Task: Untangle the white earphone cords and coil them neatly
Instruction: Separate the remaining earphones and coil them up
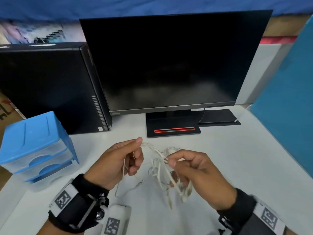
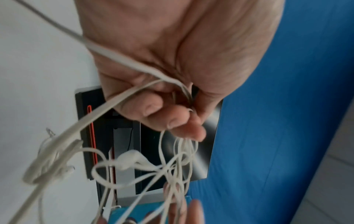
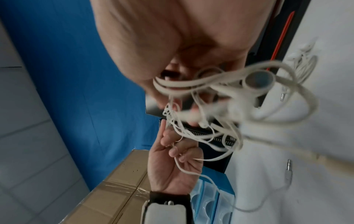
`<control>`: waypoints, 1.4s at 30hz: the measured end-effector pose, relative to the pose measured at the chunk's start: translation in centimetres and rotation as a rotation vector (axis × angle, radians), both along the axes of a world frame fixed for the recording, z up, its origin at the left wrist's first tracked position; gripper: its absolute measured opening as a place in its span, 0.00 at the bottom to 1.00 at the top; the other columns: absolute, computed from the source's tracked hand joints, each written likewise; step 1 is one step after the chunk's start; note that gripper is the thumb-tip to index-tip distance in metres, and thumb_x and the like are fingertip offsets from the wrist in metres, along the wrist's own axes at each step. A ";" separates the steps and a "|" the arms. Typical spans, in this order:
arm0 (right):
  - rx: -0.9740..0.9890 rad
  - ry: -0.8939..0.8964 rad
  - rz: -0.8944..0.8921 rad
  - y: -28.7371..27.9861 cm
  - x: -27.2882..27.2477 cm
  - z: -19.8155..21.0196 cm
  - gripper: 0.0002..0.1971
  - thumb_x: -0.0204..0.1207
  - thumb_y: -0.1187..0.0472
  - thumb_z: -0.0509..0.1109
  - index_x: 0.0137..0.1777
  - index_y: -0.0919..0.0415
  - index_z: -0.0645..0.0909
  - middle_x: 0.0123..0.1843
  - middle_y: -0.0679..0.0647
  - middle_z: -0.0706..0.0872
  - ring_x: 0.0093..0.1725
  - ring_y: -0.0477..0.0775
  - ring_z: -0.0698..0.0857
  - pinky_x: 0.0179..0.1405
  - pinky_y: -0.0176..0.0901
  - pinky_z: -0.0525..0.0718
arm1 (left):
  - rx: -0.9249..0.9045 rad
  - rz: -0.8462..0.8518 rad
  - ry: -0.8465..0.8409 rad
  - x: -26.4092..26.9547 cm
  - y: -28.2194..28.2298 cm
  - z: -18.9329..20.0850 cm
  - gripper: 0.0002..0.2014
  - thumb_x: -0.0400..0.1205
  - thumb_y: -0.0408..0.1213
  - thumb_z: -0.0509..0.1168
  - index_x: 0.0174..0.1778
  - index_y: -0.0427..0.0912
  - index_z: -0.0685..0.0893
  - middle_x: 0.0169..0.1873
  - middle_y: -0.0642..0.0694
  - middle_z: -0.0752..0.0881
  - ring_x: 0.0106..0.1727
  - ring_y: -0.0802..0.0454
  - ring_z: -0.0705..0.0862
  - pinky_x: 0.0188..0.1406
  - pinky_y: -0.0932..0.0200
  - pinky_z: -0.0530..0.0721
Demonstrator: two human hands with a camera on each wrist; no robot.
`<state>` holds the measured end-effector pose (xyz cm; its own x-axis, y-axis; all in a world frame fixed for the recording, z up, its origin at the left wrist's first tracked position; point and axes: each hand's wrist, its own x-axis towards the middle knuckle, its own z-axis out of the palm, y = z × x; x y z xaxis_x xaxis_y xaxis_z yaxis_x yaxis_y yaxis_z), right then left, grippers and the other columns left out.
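While the knot remains unresolved, a person holds the white earphone cords (image 1: 159, 165) in the air above the counter (image 1: 237, 158), in front of a dark monitor (image 1: 174, 61). The left hand (image 1: 116, 163) pinches a strand between thumb and forefinger; the right hand (image 1: 194, 168), a little apart, pinches the tangle's core, with loops and an earbud (image 3: 258, 80) hanging below. Thin, limp and light, the cords would likely tighten if tugged, so a hold beside the knot, feeding a free end back through, looks the safer course.
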<state>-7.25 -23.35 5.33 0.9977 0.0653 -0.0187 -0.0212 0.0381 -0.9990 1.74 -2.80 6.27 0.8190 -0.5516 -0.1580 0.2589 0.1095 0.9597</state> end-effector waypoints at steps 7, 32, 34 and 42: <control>-0.153 0.007 0.014 1.6 0.0 -1.5 0.22 0.68 0.33 0.73 0.36 0.53 0.85 0.33 0.64 0.87 0.38 0.58 0.87 0.51 0.65 0.83 | 0.225 -0.154 -0.342 -1.4 -0.3 0.5 0.22 0.75 0.59 0.64 0.36 0.41 0.88 0.16 0.48 0.70 0.24 0.51 0.66 0.32 0.62 0.71; 0.306 -0.271 -0.079 -2.9 0.0 4.0 0.16 0.70 0.44 0.76 0.41 0.59 0.85 0.32 0.55 0.82 0.42 0.58 0.88 0.46 0.45 0.87 | 0.473 0.449 -0.153 4.7 5.1 -2.0 0.21 0.83 0.47 0.66 0.28 0.38 0.85 0.21 0.46 0.68 0.19 0.55 0.62 0.15 0.67 0.57; 0.326 -0.278 -0.067 -3.0 -0.3 4.6 0.16 0.70 0.45 0.77 0.42 0.59 0.85 0.31 0.52 0.80 0.37 0.55 0.83 0.44 0.42 0.85 | 0.515 0.426 -0.157 4.8 4.9 -2.3 0.21 0.83 0.45 0.67 0.27 0.36 0.85 0.18 0.50 0.69 0.16 0.58 0.63 0.14 0.68 0.60; 0.091 -0.276 0.103 -1.1 -0.7 3.0 0.07 0.72 0.72 0.74 0.48 0.62 0.85 0.36 0.55 0.82 0.36 0.49 0.80 0.39 0.36 0.81 | 0.557 0.132 -0.594 0.9 1.4 -1.4 0.12 0.77 0.43 0.75 0.55 0.58 0.86 0.51 0.61 0.89 0.57 0.62 0.84 0.54 0.69 0.76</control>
